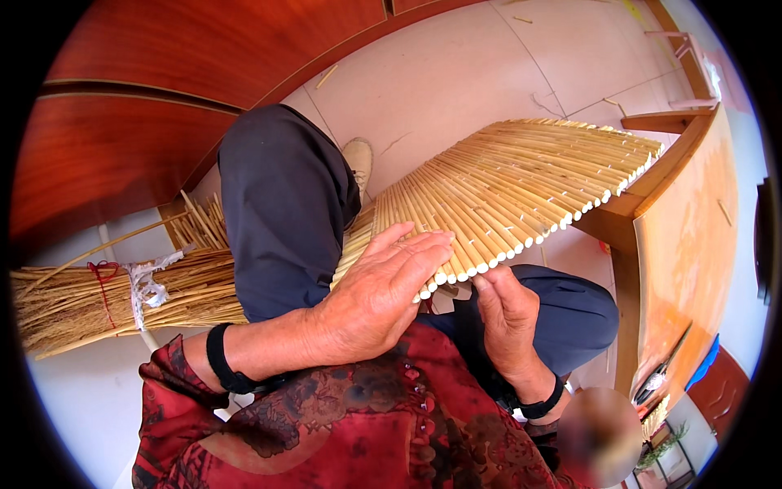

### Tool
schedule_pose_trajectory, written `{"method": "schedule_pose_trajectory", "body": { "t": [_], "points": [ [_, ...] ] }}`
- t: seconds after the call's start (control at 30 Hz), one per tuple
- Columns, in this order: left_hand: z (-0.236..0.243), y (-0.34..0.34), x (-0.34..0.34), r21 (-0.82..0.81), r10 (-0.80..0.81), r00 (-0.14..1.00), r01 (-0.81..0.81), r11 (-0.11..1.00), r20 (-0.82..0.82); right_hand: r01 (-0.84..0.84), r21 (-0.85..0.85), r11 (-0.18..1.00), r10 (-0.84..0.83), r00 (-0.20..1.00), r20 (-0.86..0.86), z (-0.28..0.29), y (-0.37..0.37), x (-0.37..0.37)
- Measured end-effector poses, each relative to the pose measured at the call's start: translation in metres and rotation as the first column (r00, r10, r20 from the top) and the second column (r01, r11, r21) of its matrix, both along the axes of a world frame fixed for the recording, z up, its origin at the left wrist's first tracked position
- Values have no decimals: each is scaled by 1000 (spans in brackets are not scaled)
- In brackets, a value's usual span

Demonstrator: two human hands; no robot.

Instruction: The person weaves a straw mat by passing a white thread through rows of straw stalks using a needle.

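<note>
A fan-shaped mat of pale, straw-coloured stalks [521, 175] slants across my lap, its stalks bound side by side with small white stitches. My left hand [387, 281] lies over the near left end of the mat, gripping the stalks with the fingers close together on top. At the cut stalk ends along the near edge, my right hand [509, 314] is closed, thumb against the fingertips, pinching the mat's rim. Whether a thread is also in that pinch cannot be made out. The mat's underside is hidden.
A tied bundle of long stalks [195, 285] lies to my left, beside a red-brown cabinet [155, 155]. A wooden table [688, 244] stands at right, with a dark pointed tool [664, 367] on it. Stalk scraps [327, 77] lie on the tiled floor.
</note>
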State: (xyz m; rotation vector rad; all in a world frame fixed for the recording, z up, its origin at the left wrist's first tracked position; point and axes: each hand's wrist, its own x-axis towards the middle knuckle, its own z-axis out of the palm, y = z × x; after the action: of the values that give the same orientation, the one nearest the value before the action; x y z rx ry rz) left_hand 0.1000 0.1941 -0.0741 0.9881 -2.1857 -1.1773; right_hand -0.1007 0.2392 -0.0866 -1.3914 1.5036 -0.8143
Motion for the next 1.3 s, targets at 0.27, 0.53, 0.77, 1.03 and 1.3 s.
{"method": "schedule_pose_trajectory", "body": {
  "t": [0.27,0.53,0.77,1.03,1.3],
  "points": [
    [-1,7,-4,53,28,999,-27,998,-21,-17,45,999,16,1000,16,1,1,-5],
    [-1,4,-7,75,-4,1000,5,997,-26,-93,-3,996,91,984,-156,13,3,-13],
    [0,4,-9,62,19,1000,-18,998,-18,-26,66,997,30,998,-47,13,4,-10],
    [0,2,-7,29,5,1000,-5,1000,-17,46,17,999,-47,998,37,1,7,-3],
    [0,-1,-6,8,3,1000,-3,1000,-13,61,22,998,-63,994,88,2,5,-2]
  ]
}}
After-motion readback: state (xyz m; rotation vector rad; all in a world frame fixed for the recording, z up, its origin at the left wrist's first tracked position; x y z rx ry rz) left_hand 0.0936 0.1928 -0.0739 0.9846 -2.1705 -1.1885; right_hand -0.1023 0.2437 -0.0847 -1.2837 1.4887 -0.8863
